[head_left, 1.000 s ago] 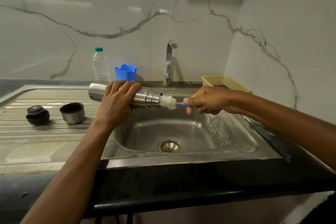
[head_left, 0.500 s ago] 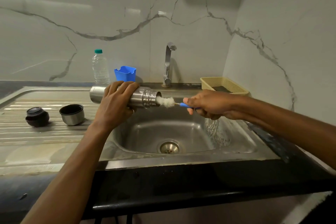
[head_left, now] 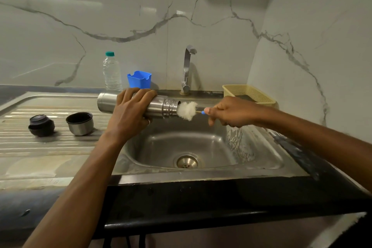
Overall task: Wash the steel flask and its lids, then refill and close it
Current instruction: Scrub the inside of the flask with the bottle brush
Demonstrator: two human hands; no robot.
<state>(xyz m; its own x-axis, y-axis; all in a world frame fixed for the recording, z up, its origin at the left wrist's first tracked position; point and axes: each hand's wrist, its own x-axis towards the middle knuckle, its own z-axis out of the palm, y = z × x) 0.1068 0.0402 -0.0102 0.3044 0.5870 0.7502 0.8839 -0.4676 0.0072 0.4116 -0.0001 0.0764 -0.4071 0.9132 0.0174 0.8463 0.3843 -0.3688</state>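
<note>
I hold the steel flask (head_left: 163, 106) level above the sink (head_left: 261, 160), mouth pointing right, so that whatever runs out drops into the basin rather than onto the desk. My left hand (head_left: 130, 115) wraps over its middle, fingers curled round the barrel to steady it against scrubbing. My right hand (head_left: 227, 112) pinches the blue handle of the bottle brush (head_left: 187, 110), whose white foamy head sits at the flask's mouth, mostly outside it. I cannot see inside the flask.

The steel cup lid (head_left: 80, 124) stands mouth up on the drainboard to my left, with the black inner lid (head_left: 41, 125) near it. I judge both are yet to be washed. Behind them, a capped water bottle (head_left: 111, 72) holds clear water, likely for the refill. Something dark lies in the yellow basket (head_left: 249, 94).
</note>
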